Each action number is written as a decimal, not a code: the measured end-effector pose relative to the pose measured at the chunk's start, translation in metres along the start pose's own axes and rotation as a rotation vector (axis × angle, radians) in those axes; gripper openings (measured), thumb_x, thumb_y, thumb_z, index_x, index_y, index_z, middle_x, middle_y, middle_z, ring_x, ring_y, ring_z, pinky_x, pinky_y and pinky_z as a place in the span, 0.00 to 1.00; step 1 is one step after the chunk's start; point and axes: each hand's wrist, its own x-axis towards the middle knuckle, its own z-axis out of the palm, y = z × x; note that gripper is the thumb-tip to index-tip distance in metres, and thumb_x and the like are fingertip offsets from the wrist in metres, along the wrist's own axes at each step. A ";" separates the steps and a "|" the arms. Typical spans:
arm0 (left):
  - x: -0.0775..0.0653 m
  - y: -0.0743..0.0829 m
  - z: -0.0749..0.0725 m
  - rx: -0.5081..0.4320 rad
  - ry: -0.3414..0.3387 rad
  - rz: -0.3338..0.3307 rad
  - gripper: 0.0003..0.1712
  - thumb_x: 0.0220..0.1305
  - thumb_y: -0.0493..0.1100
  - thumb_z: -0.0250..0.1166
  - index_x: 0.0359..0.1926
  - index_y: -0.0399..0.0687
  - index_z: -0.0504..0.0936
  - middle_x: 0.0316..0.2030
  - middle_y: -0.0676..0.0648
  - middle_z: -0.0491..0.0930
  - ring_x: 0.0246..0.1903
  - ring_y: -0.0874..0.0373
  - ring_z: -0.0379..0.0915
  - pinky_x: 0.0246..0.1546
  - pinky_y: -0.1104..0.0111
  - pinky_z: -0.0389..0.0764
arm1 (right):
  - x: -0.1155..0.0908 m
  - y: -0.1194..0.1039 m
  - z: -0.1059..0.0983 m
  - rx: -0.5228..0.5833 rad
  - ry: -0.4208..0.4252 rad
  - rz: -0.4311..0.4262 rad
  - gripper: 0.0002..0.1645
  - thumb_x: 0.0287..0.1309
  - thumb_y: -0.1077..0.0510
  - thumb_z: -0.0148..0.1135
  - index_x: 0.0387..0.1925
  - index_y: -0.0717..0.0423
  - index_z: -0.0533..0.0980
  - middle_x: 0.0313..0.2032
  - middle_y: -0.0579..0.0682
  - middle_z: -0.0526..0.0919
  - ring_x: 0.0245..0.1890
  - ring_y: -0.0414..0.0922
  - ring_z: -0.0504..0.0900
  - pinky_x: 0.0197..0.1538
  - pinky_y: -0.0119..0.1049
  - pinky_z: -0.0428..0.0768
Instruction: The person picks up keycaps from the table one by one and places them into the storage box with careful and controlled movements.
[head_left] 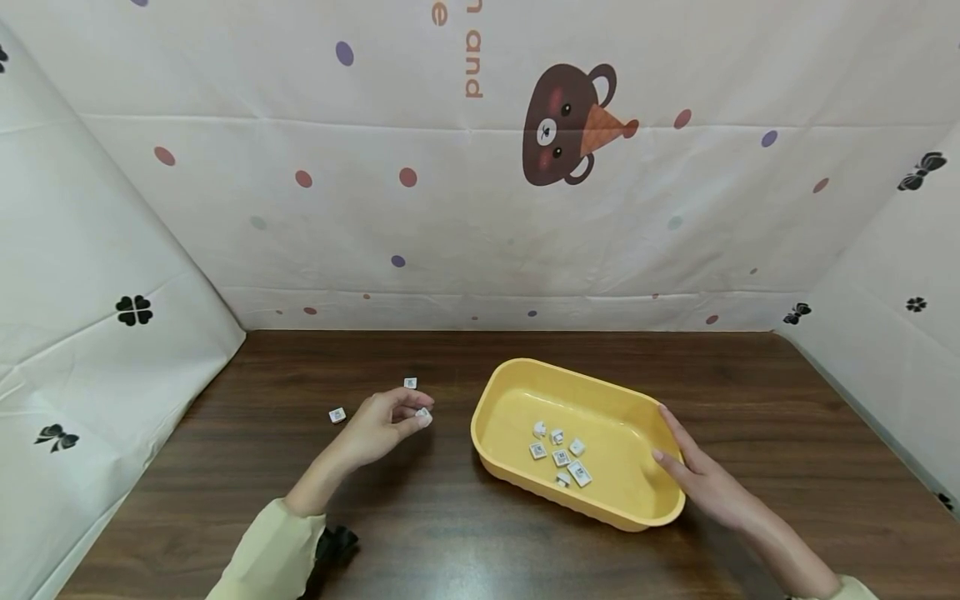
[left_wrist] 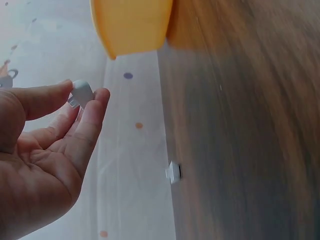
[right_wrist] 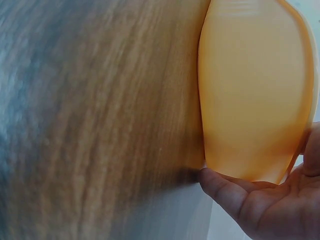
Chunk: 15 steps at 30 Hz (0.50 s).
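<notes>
Between thumb and fingertips, my left hand [head_left: 375,432] pinches a small white keycap [left_wrist: 83,93] above the table, left of a yellow bin [head_left: 517,486]. A stem shows on the keycap's underside in the left wrist view. One loose keycap [head_left: 410,383] lies on the table just beyond that hand, and another keycap [head_left: 337,415] lies to its left. Several white keycaps [head_left: 561,457] with dark printing are inside the bin. At the bin's right end my right hand [head_left: 708,479] holds the wall, thumb over the rim and fingers along the outside.
The dark wooden table [head_left: 442,542] runs back to a white patterned cloth [head_left: 465,225], which also hangs at both sides. Near the left sleeve [head_left: 273,550] is a black object [head_left: 337,546], partly hidden by the arm.
</notes>
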 end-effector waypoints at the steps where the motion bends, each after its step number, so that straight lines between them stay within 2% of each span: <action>1: 0.001 0.001 0.002 0.002 -0.002 -0.003 0.14 0.59 0.38 0.62 0.45 0.35 0.78 0.40 0.42 0.80 0.40 0.54 0.77 0.41 0.61 0.76 | 0.000 0.000 0.000 -0.003 0.001 0.001 0.42 0.67 0.49 0.44 0.71 0.46 0.32 0.69 0.64 0.33 0.66 0.63 0.37 0.62 0.50 0.51; 2: 0.002 0.002 0.004 0.006 -0.005 -0.003 0.13 0.59 0.38 0.62 0.44 0.36 0.78 0.39 0.43 0.81 0.40 0.54 0.77 0.41 0.61 0.76 | 0.000 0.000 0.000 -0.008 0.002 0.001 0.42 0.67 0.49 0.44 0.71 0.46 0.32 0.69 0.64 0.34 0.65 0.64 0.38 0.62 0.50 0.52; 5: 0.005 0.004 0.008 0.009 -0.011 0.009 0.12 0.59 0.39 0.62 0.43 0.37 0.79 0.37 0.46 0.81 0.39 0.54 0.77 0.41 0.60 0.76 | -0.001 0.000 0.000 0.003 0.007 -0.009 0.42 0.67 0.49 0.44 0.71 0.46 0.33 0.69 0.64 0.34 0.65 0.64 0.38 0.63 0.33 0.53; 7: 0.006 0.005 0.011 0.005 -0.012 0.025 0.12 0.59 0.39 0.62 0.43 0.37 0.79 0.37 0.47 0.81 0.39 0.55 0.78 0.41 0.61 0.77 | -0.001 0.000 0.001 0.010 0.009 -0.018 0.42 0.67 0.49 0.44 0.71 0.46 0.33 0.69 0.65 0.34 0.65 0.65 0.38 0.56 0.17 0.52; 9: 0.008 0.006 0.014 -0.003 -0.014 0.046 0.12 0.59 0.39 0.62 0.43 0.37 0.79 0.37 0.47 0.81 0.38 0.54 0.78 0.40 0.62 0.77 | -0.001 0.000 0.001 0.020 0.012 -0.027 0.42 0.67 0.49 0.45 0.71 0.46 0.33 0.69 0.65 0.34 0.65 0.64 0.37 0.44 0.07 0.48; 15: 0.012 0.009 0.021 -0.028 -0.029 0.063 0.12 0.60 0.40 0.62 0.43 0.38 0.79 0.39 0.45 0.81 0.39 0.55 0.78 0.38 0.65 0.77 | -0.001 0.000 0.001 0.013 0.016 -0.027 0.42 0.67 0.49 0.45 0.71 0.46 0.33 0.69 0.64 0.34 0.65 0.64 0.37 0.46 0.08 0.49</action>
